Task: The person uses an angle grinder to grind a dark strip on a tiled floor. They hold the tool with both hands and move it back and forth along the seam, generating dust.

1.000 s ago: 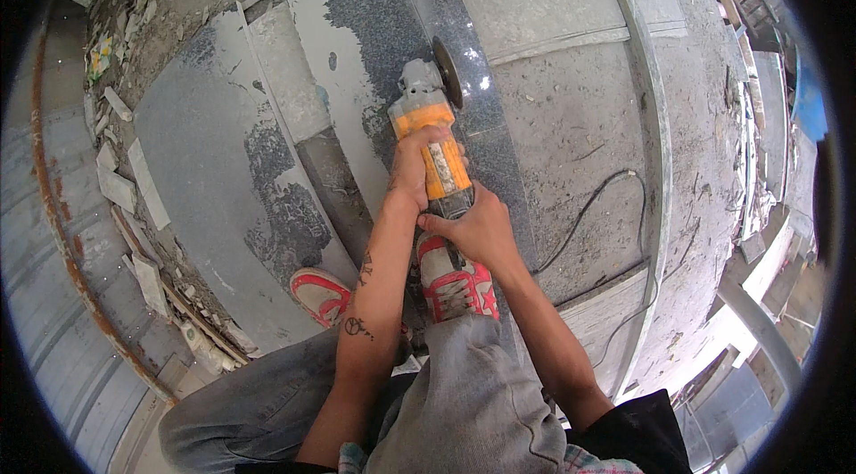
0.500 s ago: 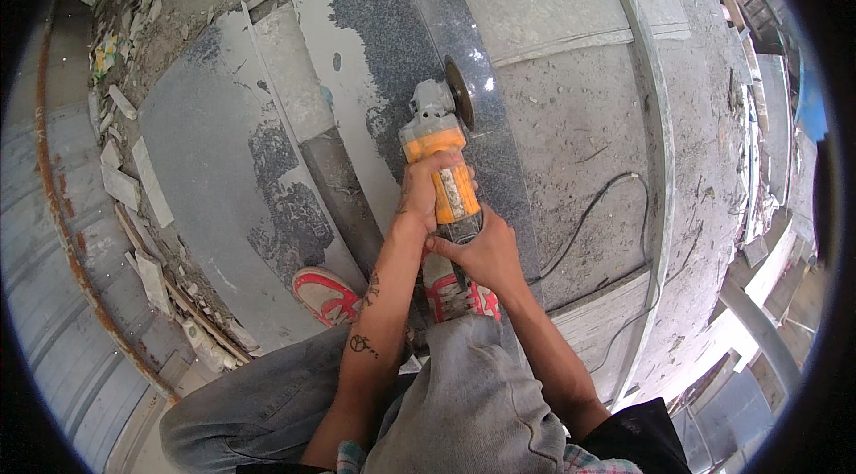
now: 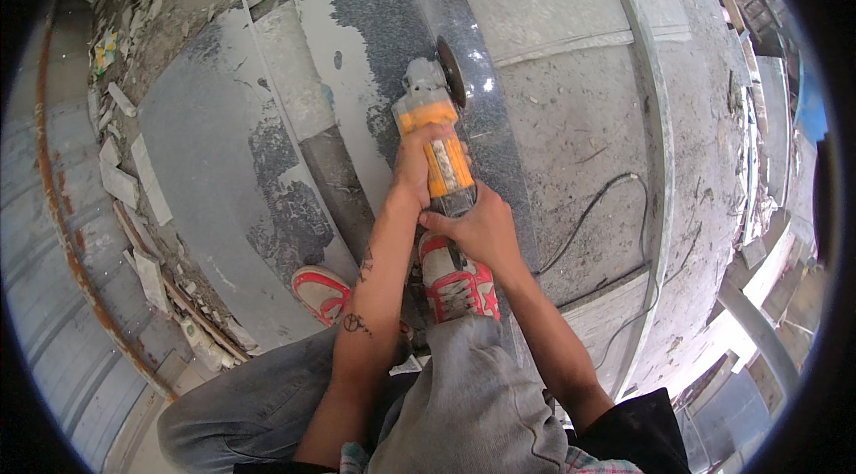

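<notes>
"Angle grinder point(image 3: 435, 114): how is it held?"

"One is seen, at twelve o'clock from two shoes point(image 3: 456, 287): body wrapped by the left hand point(image 3: 414, 157), rear clasped by the right hand point(image 3: 481, 224)."

"Labelled?"

"One pale label point(image 3: 444, 164), perhaps; too blurred to be read."

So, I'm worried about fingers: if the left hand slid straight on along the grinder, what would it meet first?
Likely the grey head of the grinder, just ahead of the left hand, though depth is unclear.
</notes>
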Demonstrator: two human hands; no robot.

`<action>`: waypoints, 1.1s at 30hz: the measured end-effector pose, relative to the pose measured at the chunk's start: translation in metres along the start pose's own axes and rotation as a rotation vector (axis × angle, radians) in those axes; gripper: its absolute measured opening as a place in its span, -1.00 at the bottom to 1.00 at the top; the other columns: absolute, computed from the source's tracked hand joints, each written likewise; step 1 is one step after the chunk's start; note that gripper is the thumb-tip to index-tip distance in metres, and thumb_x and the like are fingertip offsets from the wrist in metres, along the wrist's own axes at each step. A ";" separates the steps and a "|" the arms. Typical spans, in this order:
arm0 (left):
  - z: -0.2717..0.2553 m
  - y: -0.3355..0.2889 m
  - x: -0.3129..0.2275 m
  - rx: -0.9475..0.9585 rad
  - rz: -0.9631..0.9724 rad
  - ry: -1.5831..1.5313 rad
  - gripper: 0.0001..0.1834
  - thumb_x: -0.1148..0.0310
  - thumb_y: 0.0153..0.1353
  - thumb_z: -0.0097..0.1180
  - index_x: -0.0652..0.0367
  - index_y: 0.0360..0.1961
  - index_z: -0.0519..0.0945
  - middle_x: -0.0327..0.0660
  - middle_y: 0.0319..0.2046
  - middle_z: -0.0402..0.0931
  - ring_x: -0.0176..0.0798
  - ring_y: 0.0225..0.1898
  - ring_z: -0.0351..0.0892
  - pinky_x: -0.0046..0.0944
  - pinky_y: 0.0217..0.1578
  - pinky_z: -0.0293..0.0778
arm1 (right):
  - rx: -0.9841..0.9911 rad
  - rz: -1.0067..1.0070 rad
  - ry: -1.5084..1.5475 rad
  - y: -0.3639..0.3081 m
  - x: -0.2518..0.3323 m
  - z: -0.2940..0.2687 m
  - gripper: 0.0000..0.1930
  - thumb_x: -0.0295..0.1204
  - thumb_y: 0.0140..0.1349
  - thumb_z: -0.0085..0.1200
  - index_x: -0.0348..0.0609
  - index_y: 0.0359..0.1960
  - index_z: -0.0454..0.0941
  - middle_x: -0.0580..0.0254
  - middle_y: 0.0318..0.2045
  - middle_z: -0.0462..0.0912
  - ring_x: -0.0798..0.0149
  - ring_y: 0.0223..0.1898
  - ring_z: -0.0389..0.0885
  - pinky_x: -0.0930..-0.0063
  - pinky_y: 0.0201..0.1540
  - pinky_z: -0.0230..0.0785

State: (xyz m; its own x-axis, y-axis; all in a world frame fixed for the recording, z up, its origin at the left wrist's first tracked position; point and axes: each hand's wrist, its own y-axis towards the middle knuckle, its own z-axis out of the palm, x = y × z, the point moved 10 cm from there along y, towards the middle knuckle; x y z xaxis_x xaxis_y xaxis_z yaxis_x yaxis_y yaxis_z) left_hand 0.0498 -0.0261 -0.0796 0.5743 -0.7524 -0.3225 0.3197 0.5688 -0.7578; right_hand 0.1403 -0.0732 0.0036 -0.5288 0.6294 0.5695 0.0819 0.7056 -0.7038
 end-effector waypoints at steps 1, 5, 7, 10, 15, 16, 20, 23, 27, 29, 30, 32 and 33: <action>0.001 0.002 -0.003 0.007 0.000 -0.003 -0.58 0.23 0.01 0.13 0.25 -0.15 0.43 -0.06 -0.46 0.51 -0.11 -0.48 0.59 -0.14 -0.43 0.60 | 0.005 0.007 0.002 0.002 0.001 0.000 -0.36 -0.12 -0.24 0.44 -0.36 -0.21 0.52 -0.13 -0.33 0.67 -0.04 -0.24 0.67 0.23 -0.13 0.46; -0.003 -0.004 0.003 -0.014 -0.001 0.002 -0.59 0.23 0.01 0.13 0.25 -0.15 0.43 -0.05 -0.46 0.51 -0.11 -0.48 0.59 -0.14 -0.43 0.60 | 0.019 0.009 0.012 -0.003 -0.004 0.002 -0.35 -0.13 -0.24 0.45 -0.36 -0.18 0.52 -0.13 -0.31 0.66 -0.03 -0.22 0.67 0.24 -0.11 0.46; -0.005 -0.014 0.016 -0.037 -0.006 0.007 -0.59 0.23 0.01 0.13 0.25 -0.16 0.44 -0.06 -0.46 0.51 -0.11 -0.48 0.60 -0.14 -0.43 0.60 | 0.004 -0.002 0.000 -0.013 -0.014 0.002 -0.35 -0.13 -0.24 0.46 -0.35 -0.17 0.52 -0.13 -0.30 0.67 -0.02 -0.21 0.67 0.24 -0.11 0.46; -0.005 -0.024 0.034 -0.023 -0.008 -0.060 -0.61 0.28 0.03 0.16 0.28 -0.15 0.45 -0.06 -0.50 0.52 -0.12 -0.51 0.60 -0.16 -0.46 0.58 | -0.024 -0.033 0.023 -0.027 -0.025 0.003 -0.36 -0.10 -0.27 0.45 -0.35 -0.25 0.49 -0.21 -0.36 0.64 -0.15 -0.27 0.65 0.16 -0.17 0.47; -0.004 -0.023 0.032 -0.012 -0.002 0.000 -0.62 0.26 0.01 0.14 0.26 -0.18 0.45 -0.06 -0.47 0.52 -0.12 -0.50 0.60 -0.16 -0.44 0.59 | -0.028 -0.050 0.050 -0.027 -0.025 0.003 -0.35 -0.09 -0.27 0.44 -0.35 -0.26 0.49 -0.21 -0.37 0.64 -0.14 -0.26 0.65 0.16 -0.16 0.47; -0.004 -0.019 0.030 -0.019 -0.003 0.021 -0.62 0.24 0.00 0.13 0.25 -0.19 0.45 -0.06 -0.46 0.52 -0.12 -0.49 0.59 -0.16 -0.43 0.60 | -0.018 -0.034 0.025 -0.023 -0.023 0.002 -0.35 -0.08 -0.27 0.44 -0.35 -0.26 0.49 -0.21 -0.38 0.64 -0.14 -0.26 0.65 0.17 -0.16 0.47; -0.003 -0.006 0.008 -0.007 0.024 -0.003 -0.62 0.25 0.02 0.15 0.28 -0.20 0.45 -0.06 -0.49 0.51 -0.13 -0.52 0.59 -0.16 -0.47 0.58 | -0.030 -0.049 0.028 -0.006 -0.009 0.001 -0.35 -0.07 -0.27 0.44 -0.36 -0.26 0.49 -0.21 -0.38 0.64 -0.14 -0.26 0.65 0.16 -0.16 0.47; -0.001 -0.003 0.004 0.002 0.033 0.006 -0.62 0.23 0.02 0.15 0.27 -0.20 0.45 -0.06 -0.49 0.52 -0.14 -0.52 0.60 -0.16 -0.47 0.58 | -0.032 -0.045 0.028 -0.002 -0.008 0.001 -0.35 -0.08 -0.27 0.45 -0.36 -0.26 0.49 -0.21 -0.38 0.65 -0.15 -0.26 0.65 0.16 -0.15 0.47; -0.005 -0.013 0.021 -0.011 -0.008 -0.031 -0.62 0.25 0.02 0.15 0.27 -0.18 0.45 -0.06 -0.49 0.52 -0.14 -0.52 0.59 -0.17 -0.47 0.58 | -0.008 -0.023 0.006 -0.013 -0.019 0.004 -0.36 -0.11 -0.25 0.46 -0.36 -0.23 0.51 -0.14 -0.34 0.66 -0.07 -0.24 0.66 0.22 -0.13 0.46; -0.005 -0.022 0.031 -0.012 -0.019 -0.041 -0.62 0.26 0.02 0.15 0.26 -0.18 0.45 -0.07 -0.50 0.52 -0.14 -0.52 0.59 -0.18 -0.48 0.58 | -0.004 -0.018 0.013 -0.023 -0.025 0.006 -0.37 -0.13 -0.23 0.46 -0.35 -0.21 0.52 -0.10 -0.32 0.67 -0.03 -0.23 0.67 0.25 -0.12 0.46; -0.005 -0.027 0.034 -0.020 -0.019 -0.038 -0.62 0.26 0.02 0.15 0.26 -0.18 0.45 -0.07 -0.50 0.51 -0.15 -0.52 0.59 -0.18 -0.48 0.58 | -0.011 -0.022 0.033 -0.029 -0.027 0.006 -0.38 -0.13 -0.23 0.46 -0.35 -0.21 0.52 -0.10 -0.32 0.67 -0.03 -0.23 0.67 0.25 -0.12 0.46; -0.004 -0.029 0.036 -0.019 -0.018 -0.036 -0.62 0.27 0.02 0.15 0.26 -0.17 0.45 -0.08 -0.51 0.51 -0.15 -0.53 0.59 -0.18 -0.48 0.58 | -0.021 -0.031 0.051 -0.030 -0.029 0.006 -0.37 -0.12 -0.24 0.46 -0.35 -0.22 0.51 -0.13 -0.34 0.66 -0.06 -0.24 0.67 0.22 -0.13 0.47; -0.003 -0.027 0.036 -0.011 -0.016 -0.035 -0.62 0.27 0.02 0.15 0.25 -0.17 0.45 -0.08 -0.51 0.51 -0.15 -0.53 0.59 -0.17 -0.48 0.58 | -0.025 -0.037 0.049 -0.029 -0.029 0.006 -0.35 -0.10 -0.26 0.46 -0.35 -0.24 0.49 -0.15 -0.36 0.66 -0.10 -0.26 0.67 0.19 -0.15 0.47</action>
State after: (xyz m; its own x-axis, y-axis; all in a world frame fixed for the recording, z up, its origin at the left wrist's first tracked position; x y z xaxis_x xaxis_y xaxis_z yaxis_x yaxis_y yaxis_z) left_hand 0.0590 -0.0699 -0.0724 0.5952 -0.7494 -0.2900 0.3207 0.5525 -0.7693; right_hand 0.1484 -0.1138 0.0052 -0.4898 0.6174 0.6155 0.0845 0.7363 -0.6714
